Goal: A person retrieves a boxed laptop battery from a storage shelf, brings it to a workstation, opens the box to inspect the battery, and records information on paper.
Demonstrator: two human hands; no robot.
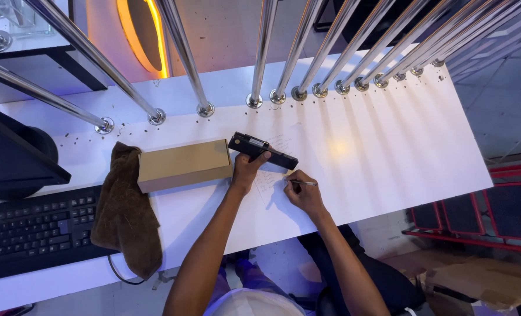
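A long white bench (389, 152) is spanning the view, with a row of shiny metal rods (295, 52) rising from round feet along its far edge. At the near left a black keyboard (32, 231) is lying on the bench, and a dark monitor (12, 155) is standing just behind it. A brown cloth (126, 213) is draping over the bench's near edge, between the keyboard and a plain brown cardboard box (183, 165), which is lying flat with its left end touching the cloth.

Just right of the box, a long black device (263, 150), perhaps a battery pack, is lying at a slant on the bench. The left hand (246, 171) is reaching onto it, with the fingers resting over its near edge and pinning it down rather than wrapping around it. Below the device, a white sheet of paper (269, 187) with faint handwriting is lying on the bench.

The right hand (304, 193) is resting on that paper, its grip closed around a slim silver pen (302, 183), which is pointing left toward the written lines, well apart from the box.
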